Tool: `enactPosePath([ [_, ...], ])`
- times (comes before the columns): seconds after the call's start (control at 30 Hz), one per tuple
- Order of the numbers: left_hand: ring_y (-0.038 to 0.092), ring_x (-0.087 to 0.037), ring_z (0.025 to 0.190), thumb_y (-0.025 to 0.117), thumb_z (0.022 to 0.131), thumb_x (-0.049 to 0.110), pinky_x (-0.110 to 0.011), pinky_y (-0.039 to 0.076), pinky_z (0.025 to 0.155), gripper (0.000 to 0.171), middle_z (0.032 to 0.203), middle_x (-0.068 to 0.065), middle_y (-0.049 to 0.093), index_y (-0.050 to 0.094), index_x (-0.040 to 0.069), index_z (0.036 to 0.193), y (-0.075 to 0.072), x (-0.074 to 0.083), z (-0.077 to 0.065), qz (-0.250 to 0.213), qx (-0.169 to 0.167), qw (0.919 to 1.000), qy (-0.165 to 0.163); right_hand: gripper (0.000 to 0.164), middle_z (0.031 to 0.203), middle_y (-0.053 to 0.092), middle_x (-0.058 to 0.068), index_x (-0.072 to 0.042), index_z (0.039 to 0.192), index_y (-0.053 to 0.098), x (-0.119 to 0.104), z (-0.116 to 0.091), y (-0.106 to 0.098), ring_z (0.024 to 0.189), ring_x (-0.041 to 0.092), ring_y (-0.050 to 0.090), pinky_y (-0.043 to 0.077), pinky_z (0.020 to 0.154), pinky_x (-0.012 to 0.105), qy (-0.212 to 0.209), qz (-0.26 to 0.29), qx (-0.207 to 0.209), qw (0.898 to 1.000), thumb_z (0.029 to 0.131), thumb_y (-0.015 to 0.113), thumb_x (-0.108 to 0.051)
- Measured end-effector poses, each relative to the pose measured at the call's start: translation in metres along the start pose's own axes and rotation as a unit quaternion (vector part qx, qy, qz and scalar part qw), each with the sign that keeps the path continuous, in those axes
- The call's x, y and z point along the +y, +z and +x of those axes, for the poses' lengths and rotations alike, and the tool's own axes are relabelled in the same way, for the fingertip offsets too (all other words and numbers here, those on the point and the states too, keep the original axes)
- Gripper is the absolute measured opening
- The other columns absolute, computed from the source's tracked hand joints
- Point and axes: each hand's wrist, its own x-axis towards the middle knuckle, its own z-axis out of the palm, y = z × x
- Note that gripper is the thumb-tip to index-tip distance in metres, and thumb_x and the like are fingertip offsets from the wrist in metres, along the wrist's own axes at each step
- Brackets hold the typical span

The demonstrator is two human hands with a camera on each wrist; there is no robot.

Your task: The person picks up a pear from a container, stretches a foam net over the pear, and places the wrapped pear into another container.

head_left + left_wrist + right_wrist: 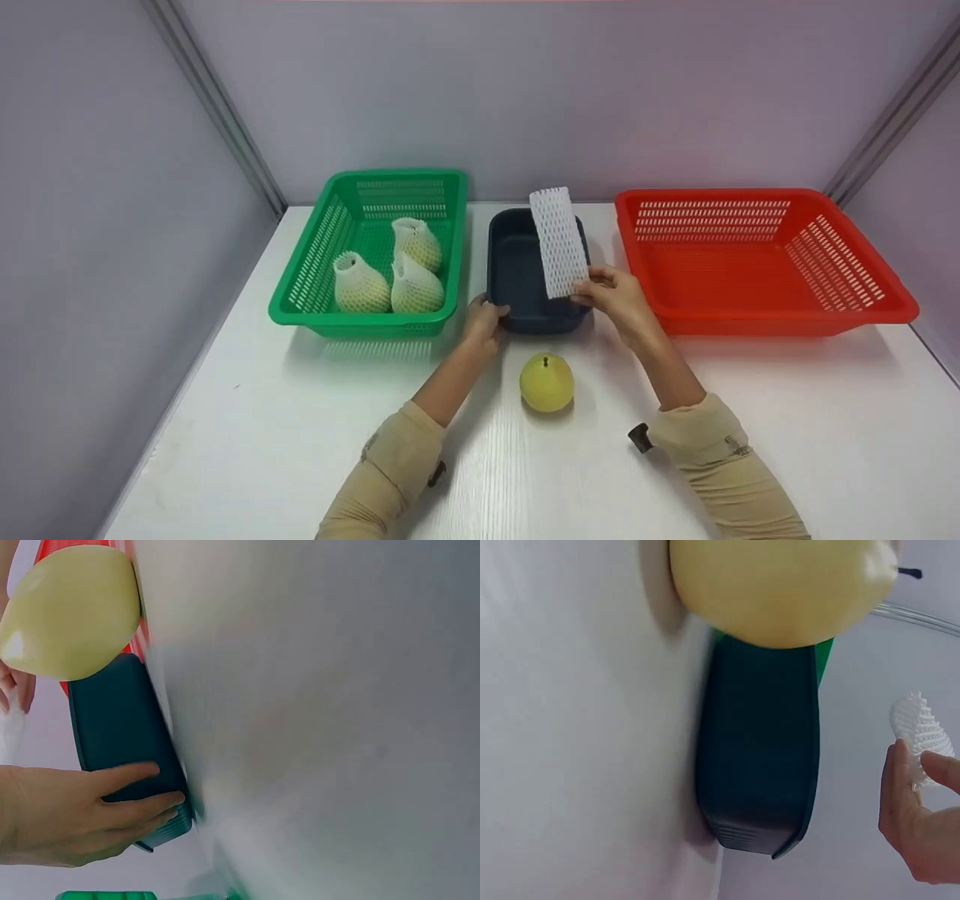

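Observation:
My right hand [616, 298] pinches the lower right edge of a flattened white foam net sleeve [559, 241] between thumb and fingers. The sleeve is held up over the right part of a dark blue plastic bin [517, 274]. At the bin's near left corner my left hand [484, 319] grips the outside, thumb on the near wall [124, 720] and fingers round the corner. A bare yellow-green pear [546, 384] stands on the table between the forearms, stem up, just in front of the bin.
To the left, a green basket [375, 325] holds three pears in foam nets, one of them the netted pear [361, 285] at its left. On the right stands a red basket [750, 324]. A white table [300, 442] carries everything, with a pale wall [525, 97] behind.

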Motion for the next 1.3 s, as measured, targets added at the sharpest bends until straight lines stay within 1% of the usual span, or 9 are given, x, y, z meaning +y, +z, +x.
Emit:
enactPosePath([
  [0.2, 0.016, -0.030, 0.134, 0.054, 0.085, -0.005, -0.039, 0.020, 0.105, 0.071, 0.149, -0.017, 0.013, 0.017, 0.002, 0.145, -0.001, 0.011, -0.011, 0.062, 0.021, 0.9954, 0.070, 0.040, 0.114, 0.051, 0.021, 0.011, 0.123, 0.045, -0.001, -0.015, -0.003, 0.090, 0.022, 0.058, 0.047, 0.083, 0.030, -0.015, 0.010, -0.010, 1.000, 0.089, 0.059, -0.004],
  [0.33, 0.017, -0.029, 0.134, 0.055, 0.085, -0.007, -0.035, 0.022, 0.105, 0.065, 0.147, -0.018, 0.019, 0.023, -0.003, 0.142, 0.003, 0.019, -0.026, 0.083, -0.007, 0.9837, 0.159, 0.041, 0.114, 0.051, 0.020, 0.011, 0.122, 0.045, -0.004, -0.021, -0.005, 0.091, 0.024, 0.057, 0.046, 0.084, 0.030, -0.024, 0.008, -0.013, 1.000, 0.088, 0.061, -0.006],
  [0.43, 0.024, -0.027, 0.132, 0.055, 0.087, -0.005, -0.029, 0.024, 0.104, 0.054, 0.142, -0.020, 0.030, 0.032, -0.006, 0.136, 0.005, 0.025, -0.040, 0.128, -0.077, 0.9628, 0.225, 0.043, 0.114, 0.051, 0.020, 0.012, 0.122, 0.045, -0.006, -0.026, -0.005, 0.092, 0.024, 0.057, 0.046, 0.085, 0.030, -0.030, 0.009, -0.016, 0.999, 0.088, 0.062, -0.007],
  [0.53, 0.033, -0.024, 0.128, 0.053, 0.093, 0.005, -0.028, 0.029, 0.101, 0.043, 0.136, -0.018, 0.040, 0.040, -0.005, 0.132, 0.005, 0.028, -0.058, 0.202, -0.153, 0.9322, 0.258, 0.043, 0.114, 0.052, 0.019, 0.011, 0.122, 0.046, -0.009, -0.032, -0.004, 0.094, 0.025, 0.056, 0.046, 0.086, 0.031, -0.036, 0.012, -0.019, 0.999, 0.087, 0.063, -0.008],
  [0.63, 0.042, -0.023, 0.122, 0.049, 0.097, 0.019, -0.030, 0.035, 0.097, 0.039, 0.130, -0.014, 0.048, 0.046, -0.002, 0.129, 0.006, 0.029, -0.072, 0.277, -0.186, 0.9033, 0.270, 0.042, 0.113, 0.053, 0.017, 0.011, 0.121, 0.046, -0.014, -0.037, -0.002, 0.094, 0.024, 0.057, 0.045, 0.086, 0.031, -0.050, 0.014, -0.023, 0.998, 0.087, 0.063, -0.007],
  [0.7, 0.048, -0.023, 0.117, 0.045, 0.098, 0.023, -0.030, 0.038, 0.095, 0.038, 0.124, -0.014, 0.053, 0.050, -0.003, 0.125, 0.007, 0.029, -0.078, 0.295, -0.193, 0.8950, 0.274, 0.039, 0.110, 0.054, 0.017, 0.012, 0.119, 0.047, -0.017, -0.039, 0.000, 0.093, 0.024, 0.057, 0.046, 0.085, 0.032, -0.061, 0.021, -0.025, 0.998, 0.087, 0.062, -0.004],
  [0.77, 0.053, -0.023, 0.111, 0.043, 0.099, 0.024, -0.030, 0.042, 0.091, 0.038, 0.117, -0.016, 0.057, 0.054, -0.006, 0.120, 0.009, 0.028, -0.081, 0.299, -0.194, 0.8930, 0.275, 0.036, 0.107, 0.054, 0.017, 0.013, 0.117, 0.047, -0.019, -0.042, 0.001, 0.091, 0.023, 0.058, 0.046, 0.085, 0.032, -0.072, 0.025, -0.028, 0.997, 0.087, 0.061, -0.002],
  [1.07, 0.062, -0.022, 0.095, 0.038, 0.100, 0.031, -0.031, 0.046, 0.085, 0.046, 0.100, -0.015, 0.065, 0.061, -0.008, 0.110, 0.010, 0.025, -0.080, 0.264, -0.249, 0.9054, 0.220, 0.038, 0.113, 0.052, 0.019, 0.013, 0.118, 0.047, -0.026, -0.051, 0.005, 0.098, 0.027, 0.054, 0.045, 0.086, 0.032, -0.083, 0.004, -0.043, 0.996, 0.087, 0.061, -0.002],
  [1.3, 0.062, -0.023, 0.092, 0.041, 0.099, 0.029, -0.039, 0.046, 0.085, 0.043, 0.101, -0.016, 0.065, 0.058, -0.008, 0.115, 0.005, 0.021, -0.076, 0.217, -0.254, 0.9231, 0.191, 0.037, 0.115, 0.051, 0.019, 0.009, 0.117, 0.051, -0.025, -0.054, 0.007, 0.102, 0.029, 0.052, 0.044, 0.089, 0.032, -0.074, -0.015, -0.063, 0.995, 0.086, 0.063, -0.004],
])
